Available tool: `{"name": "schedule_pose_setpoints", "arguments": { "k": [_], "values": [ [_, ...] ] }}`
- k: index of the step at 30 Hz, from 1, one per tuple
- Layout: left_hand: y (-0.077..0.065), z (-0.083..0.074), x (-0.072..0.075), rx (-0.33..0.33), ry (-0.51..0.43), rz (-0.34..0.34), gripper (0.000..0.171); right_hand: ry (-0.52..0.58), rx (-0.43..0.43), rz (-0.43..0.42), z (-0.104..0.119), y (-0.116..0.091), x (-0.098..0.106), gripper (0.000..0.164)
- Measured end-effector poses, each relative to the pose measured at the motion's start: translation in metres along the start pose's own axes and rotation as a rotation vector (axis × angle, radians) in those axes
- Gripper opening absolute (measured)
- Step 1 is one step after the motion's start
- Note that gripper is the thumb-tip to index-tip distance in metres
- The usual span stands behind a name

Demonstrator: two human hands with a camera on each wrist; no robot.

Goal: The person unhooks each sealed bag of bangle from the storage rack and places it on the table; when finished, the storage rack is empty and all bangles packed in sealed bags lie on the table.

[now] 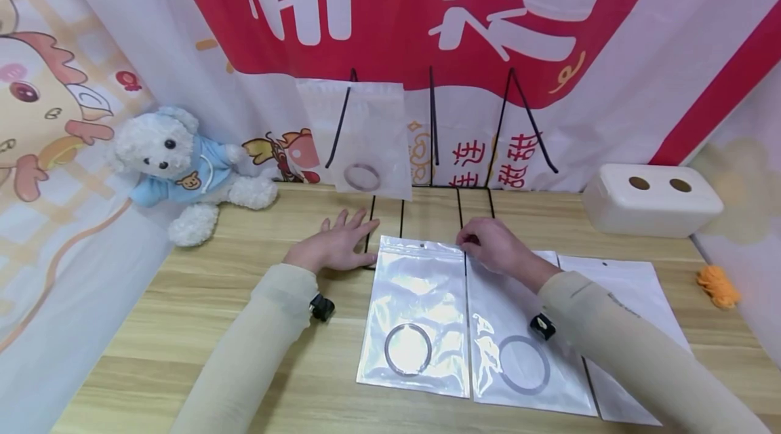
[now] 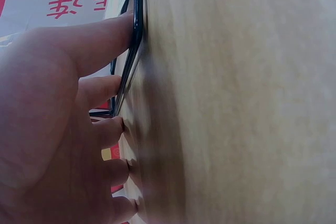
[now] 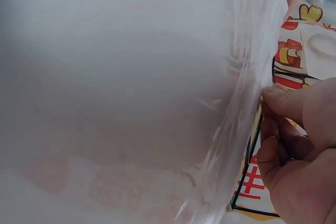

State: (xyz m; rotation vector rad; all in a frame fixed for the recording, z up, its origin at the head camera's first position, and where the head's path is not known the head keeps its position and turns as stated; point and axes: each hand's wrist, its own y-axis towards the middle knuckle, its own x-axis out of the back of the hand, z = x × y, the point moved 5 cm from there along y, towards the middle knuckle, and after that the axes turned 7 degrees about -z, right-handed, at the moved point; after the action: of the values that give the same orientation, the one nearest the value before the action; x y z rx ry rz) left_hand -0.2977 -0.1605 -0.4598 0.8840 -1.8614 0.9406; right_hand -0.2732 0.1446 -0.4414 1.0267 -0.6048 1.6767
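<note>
My right hand point(image 1: 497, 247) pinches the top right corner of a clear-fronted zip bag point(image 1: 421, 291) that lies on the table. In the right wrist view the thumb and fingertips meet at the edge of the zip bag point(image 3: 157, 77). Inside the bag is a thin dark ring point(image 1: 387, 350), like a bangle. My left hand point(image 1: 335, 244) rests on the table with its fingers spread, beside the bag's top left corner. Its thumb and a finger touch the black wire base point(image 2: 137, 19) of a display rack. The right forearm and hand partly hide a second zip bag point(image 1: 518, 312) with a paler ring.
A third bag point(image 1: 622, 298) lies partly under the right sleeve. One more bag point(image 1: 372, 129) with a ring hangs from the rack's left hook. Black hooks point(image 1: 500, 122) stand farther right. A plush bear point(image 1: 183, 169), a white box point(image 1: 653, 200) and an orange bundle point(image 1: 718, 286) stand around.
</note>
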Motion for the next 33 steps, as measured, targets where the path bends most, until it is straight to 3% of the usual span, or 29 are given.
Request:
{"name": "schedule_pose_setpoints", "arguments": {
  "k": [6, 10, 16, 19, 22, 25, 30, 33],
  "values": [
    [-0.004, -0.004, 0.003, 0.004, 0.044, -0.006, 0.083, 0.021, -0.024, 0.014, -0.002, 0.001, 0.001, 0.015],
    [-0.002, -0.002, 0.0, -0.012, 0.019, -0.016, 0.085, 0.048, -0.014, 0.006, -0.004, 0.002, 0.004, 0.014],
    [0.004, 0.008, -0.007, -0.008, -0.018, -0.02, 0.086, 0.085, -0.029, -0.019, -0.013, -0.001, 0.019, 0.016],
    [0.001, 0.002, -0.002, 0.009, 0.016, -0.004, 0.084, 0.089, -0.065, -0.026, -0.024, -0.004, 0.028, 0.021],
    [-0.001, -0.002, 0.0, 0.004, 0.029, -0.007, 0.083, 0.067, -0.092, -0.025, -0.04, -0.002, 0.034, 0.028],
    [-0.004, -0.005, 0.002, 0.005, 0.022, -0.002, 0.083, 0.012, -0.06, -0.022, -0.055, 0.002, 0.04, 0.034],
    [0.003, 0.003, -0.003, -0.004, -0.002, -0.006, 0.087, -0.062, -0.029, 0.016, -0.074, 0.004, 0.043, 0.048],
    [0.004, 0.005, -0.004, -0.009, -0.016, -0.008, 0.088, -0.077, -0.053, 0.058, -0.079, 0.004, 0.041, 0.054]
  ]
}}
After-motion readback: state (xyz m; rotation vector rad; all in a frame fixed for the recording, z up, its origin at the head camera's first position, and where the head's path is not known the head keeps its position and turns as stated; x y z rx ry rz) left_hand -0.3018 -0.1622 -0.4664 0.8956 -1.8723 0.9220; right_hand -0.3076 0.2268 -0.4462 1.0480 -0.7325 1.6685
